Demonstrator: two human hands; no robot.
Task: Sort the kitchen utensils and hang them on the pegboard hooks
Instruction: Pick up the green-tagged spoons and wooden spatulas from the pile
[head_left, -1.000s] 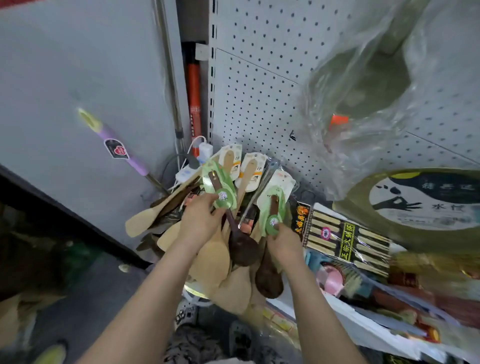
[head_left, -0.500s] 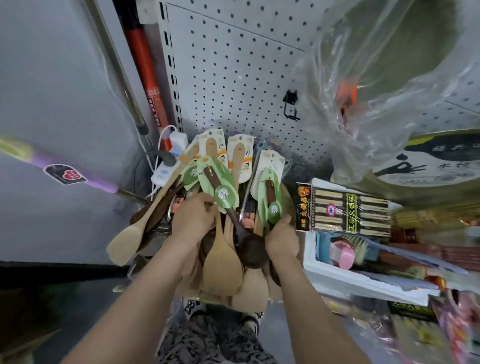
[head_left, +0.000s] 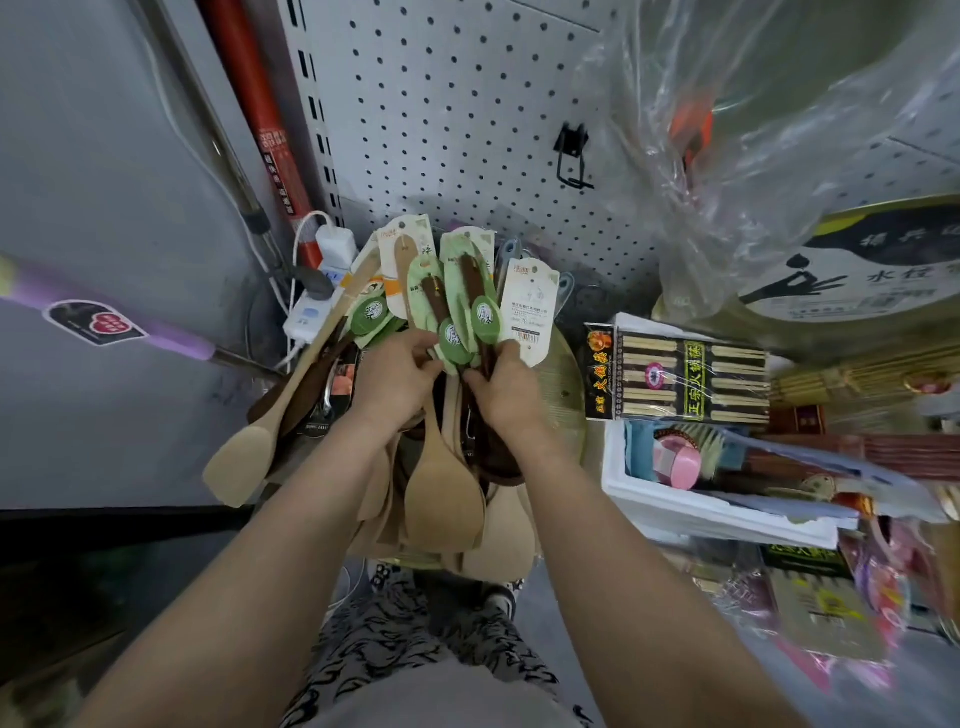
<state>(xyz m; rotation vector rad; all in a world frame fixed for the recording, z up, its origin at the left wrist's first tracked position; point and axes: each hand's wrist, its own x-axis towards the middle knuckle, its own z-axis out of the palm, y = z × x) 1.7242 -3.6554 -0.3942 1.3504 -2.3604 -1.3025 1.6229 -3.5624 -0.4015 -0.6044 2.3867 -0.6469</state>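
Centrally, wooden spatulas (blades downward); left hand, right hand gripping handles

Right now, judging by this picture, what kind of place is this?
Probably a small housewares shop: a white pegboard wall with a black display hook, carded wooden utensils bearing retail labels, and a boxed chopstick set beside them.

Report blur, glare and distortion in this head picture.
Head view: sharp at centre, where the left hand and right hand grip the packaged utensils; wide-angle warp slants the pegboard; the plastic bag catches glare; goods at the right edge smear with blur.
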